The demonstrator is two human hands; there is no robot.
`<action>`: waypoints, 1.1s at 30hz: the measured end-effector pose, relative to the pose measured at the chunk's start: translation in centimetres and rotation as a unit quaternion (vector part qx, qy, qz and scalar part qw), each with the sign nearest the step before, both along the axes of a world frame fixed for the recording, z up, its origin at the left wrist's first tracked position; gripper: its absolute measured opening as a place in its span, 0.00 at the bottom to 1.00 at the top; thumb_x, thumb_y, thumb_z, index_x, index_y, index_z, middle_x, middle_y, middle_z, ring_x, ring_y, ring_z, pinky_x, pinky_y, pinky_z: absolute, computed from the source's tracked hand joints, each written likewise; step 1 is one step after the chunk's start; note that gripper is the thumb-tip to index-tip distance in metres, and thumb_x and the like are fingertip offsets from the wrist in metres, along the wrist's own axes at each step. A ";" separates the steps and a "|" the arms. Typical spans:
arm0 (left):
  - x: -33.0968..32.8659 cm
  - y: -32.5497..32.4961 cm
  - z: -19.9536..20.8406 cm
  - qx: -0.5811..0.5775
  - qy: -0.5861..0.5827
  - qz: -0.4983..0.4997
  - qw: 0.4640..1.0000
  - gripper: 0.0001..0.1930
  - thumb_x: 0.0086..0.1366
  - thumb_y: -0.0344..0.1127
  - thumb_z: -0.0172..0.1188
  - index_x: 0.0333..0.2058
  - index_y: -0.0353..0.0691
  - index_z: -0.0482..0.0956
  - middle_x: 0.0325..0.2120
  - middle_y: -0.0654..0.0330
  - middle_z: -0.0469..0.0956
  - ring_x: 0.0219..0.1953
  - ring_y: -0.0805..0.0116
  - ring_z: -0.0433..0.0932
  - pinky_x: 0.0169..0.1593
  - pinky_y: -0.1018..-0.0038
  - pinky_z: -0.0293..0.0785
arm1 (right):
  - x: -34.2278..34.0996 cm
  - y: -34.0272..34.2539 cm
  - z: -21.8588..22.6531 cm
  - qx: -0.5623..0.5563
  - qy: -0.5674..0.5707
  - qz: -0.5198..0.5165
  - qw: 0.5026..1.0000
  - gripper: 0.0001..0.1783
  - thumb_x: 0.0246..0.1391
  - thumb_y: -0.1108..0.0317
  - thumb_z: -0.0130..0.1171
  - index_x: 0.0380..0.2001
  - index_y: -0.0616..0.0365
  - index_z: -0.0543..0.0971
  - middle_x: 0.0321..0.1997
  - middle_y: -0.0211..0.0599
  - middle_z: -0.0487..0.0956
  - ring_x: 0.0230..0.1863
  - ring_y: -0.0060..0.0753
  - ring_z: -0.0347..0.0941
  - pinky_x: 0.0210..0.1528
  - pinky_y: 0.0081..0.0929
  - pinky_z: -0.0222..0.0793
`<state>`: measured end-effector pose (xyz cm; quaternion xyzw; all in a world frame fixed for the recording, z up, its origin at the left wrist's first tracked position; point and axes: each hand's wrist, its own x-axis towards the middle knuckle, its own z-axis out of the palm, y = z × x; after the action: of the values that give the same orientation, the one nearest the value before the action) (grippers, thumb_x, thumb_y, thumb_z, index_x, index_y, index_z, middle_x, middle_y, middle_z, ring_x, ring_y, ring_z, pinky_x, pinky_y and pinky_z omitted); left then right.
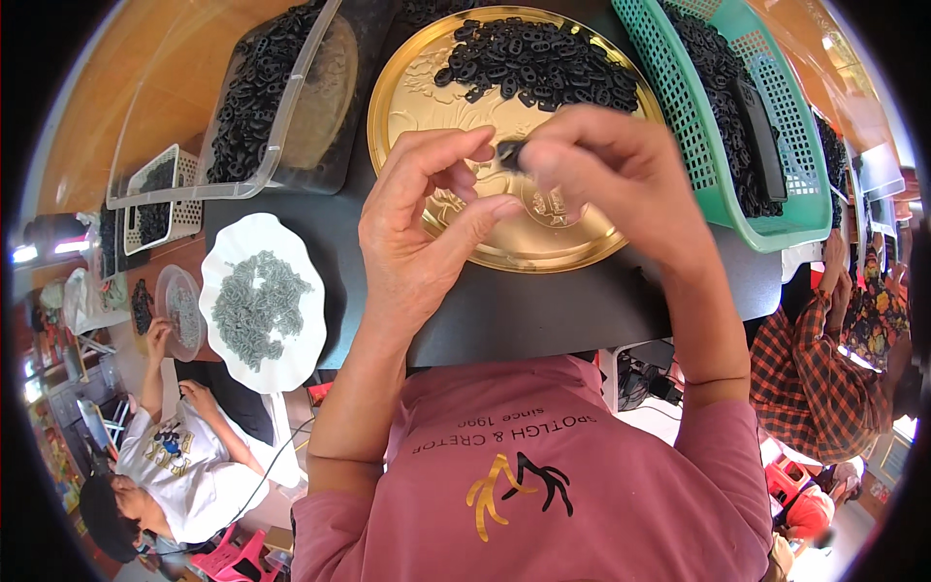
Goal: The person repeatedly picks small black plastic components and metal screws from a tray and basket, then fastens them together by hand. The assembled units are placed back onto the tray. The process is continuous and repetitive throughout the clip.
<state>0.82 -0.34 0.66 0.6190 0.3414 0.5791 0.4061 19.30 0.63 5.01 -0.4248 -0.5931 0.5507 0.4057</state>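
Note:
Over a round gold tray [504, 258], my right hand [621, 179] pinches a small black plastic part [510, 153] between thumb and fingers. Motion blurs this hand a little. My left hand [412, 218] faces it with thumb and fingers apart and nothing between them. The part's tip points toward the left fingertips without touching them. A heap of flat black plastic parts with oval holes [543, 58] covers the far side of the tray. To the left, a white wavy-edged plate [221, 281] bears a pile of small metal springs [267, 315].
A transparent plastic bin [301, 97] of black parts stands far left. On the right is a green perforated basket [766, 231] of black parts, with a long black object [756, 136] on top. People sit at left [194, 461] and right [815, 378].

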 end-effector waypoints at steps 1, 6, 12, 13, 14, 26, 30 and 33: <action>-0.1 0.0 -0.1 -0.012 -0.003 0.004 1.000 0.18 0.52 0.21 0.66 0.44 0.35 0.78 0.36 0.62 0.75 0.32 0.78 0.69 0.37 0.83 0.68 | 0.6 0.1 0.6 0.077 -0.028 -0.043 0.996 0.08 0.56 0.68 0.59 0.33 0.60 0.82 0.25 0.22 0.76 0.25 0.09 0.67 0.25 0.12 0.62; -0.3 -0.3 -0.2 -0.156 -0.071 0.025 0.985 0.13 0.59 0.25 0.62 0.44 0.34 0.77 0.34 0.63 0.75 0.32 0.80 0.70 0.37 0.84 0.69 | 7.0 0.5 3.5 0.221 -0.210 -0.287 0.908 0.09 0.54 0.66 0.63 0.34 0.60 0.83 0.24 0.17 0.74 0.25 0.05 0.63 0.25 0.09 0.56; -0.9 0.2 -0.4 -0.232 -0.145 0.006 0.962 0.11 0.63 0.30 0.59 0.43 0.32 0.76 0.31 0.61 0.77 0.29 0.80 0.71 0.34 0.83 0.68 | 11.9 0.4 4.6 0.263 -0.463 -0.360 0.766 0.12 0.52 0.66 0.63 0.38 0.60 0.81 0.27 0.29 0.79 0.25 0.17 0.67 0.29 0.17 0.64; -1.0 0.3 -0.4 -0.247 -0.169 0.001 0.954 0.11 0.63 0.30 0.60 0.42 0.32 0.76 0.31 0.61 0.77 0.28 0.80 0.71 0.33 0.84 0.68 | 11.2 0.4 4.2 0.277 -0.419 -0.342 0.794 0.11 0.52 0.66 0.63 0.39 0.59 0.81 0.28 0.30 0.79 0.25 0.19 0.68 0.30 0.19 0.65; -1.0 0.3 -0.5 -0.262 -0.194 -0.004 0.945 0.10 0.63 0.30 0.60 0.42 0.32 0.77 0.30 0.61 0.77 0.27 0.81 0.71 0.32 0.85 0.68 | 10.3 0.5 3.7 0.290 -0.375 -0.322 0.820 0.11 0.52 0.67 0.62 0.39 0.58 0.81 0.29 0.32 0.80 0.25 0.21 0.70 0.31 0.21 0.66; -1.5 0.6 -0.8 -0.305 -0.237 -0.034 0.922 0.11 0.64 0.32 0.59 0.42 0.32 0.76 0.31 0.59 0.78 0.27 0.80 0.72 0.31 0.83 0.70 | -1.5 7.3 -3.7 0.356 -0.509 -0.034 0.783 0.09 0.52 0.67 0.55 0.35 0.54 0.82 0.33 0.36 0.78 0.33 0.44 0.76 0.35 0.36 0.71; -1.6 0.5 -0.8 -0.304 -0.238 -0.039 0.922 0.11 0.64 0.32 0.59 0.41 0.32 0.76 0.30 0.60 0.78 0.27 0.80 0.72 0.32 0.83 0.69 | -2.5 8.6 -4.5 0.351 -0.568 -0.004 0.744 0.10 0.51 0.67 0.55 0.35 0.51 0.82 0.33 0.37 0.76 0.31 0.43 0.76 0.34 0.38 0.71; -1.6 0.5 -0.8 -0.304 -0.239 -0.041 0.921 0.10 0.64 0.32 0.59 0.41 0.32 0.76 0.30 0.60 0.78 0.27 0.80 0.72 0.32 0.84 0.69 | -2.7 8.9 -4.2 0.344 -0.579 0.013 0.739 0.08 0.50 0.67 0.56 0.34 0.53 0.81 0.33 0.38 0.75 0.31 0.44 0.76 0.34 0.38 0.71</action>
<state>-0.82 0.15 -0.11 0.3224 0.3685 0.5609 0.6675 16.56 9.49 0.80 -0.4853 -0.8683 -0.0376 0.0951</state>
